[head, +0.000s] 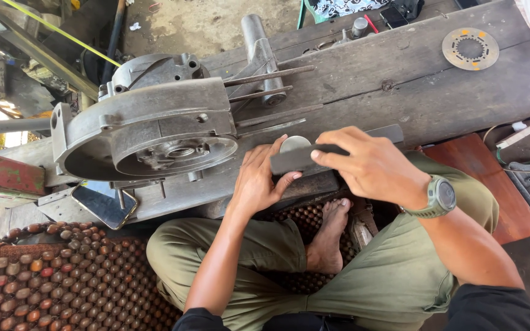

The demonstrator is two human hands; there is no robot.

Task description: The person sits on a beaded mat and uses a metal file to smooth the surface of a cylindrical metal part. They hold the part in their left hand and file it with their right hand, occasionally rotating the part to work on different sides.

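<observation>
The left hand (259, 184) and right hand (366, 164) both grip a flat dark sharpening block (314, 156), fingers curled over its top edge and thumbs beneath, holding it at the near edge of the wooden counter (400, 92). A round silver piece (294, 143) shows just behind the block. Farther left lies a grey engine casing (154, 129); a perforated disc (470, 48) sits at the far right.

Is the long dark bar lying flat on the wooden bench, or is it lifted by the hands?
Lifted. Both hands hold the dark bar level above the wooden bench: right hand on top, left hand at its end.
</observation>
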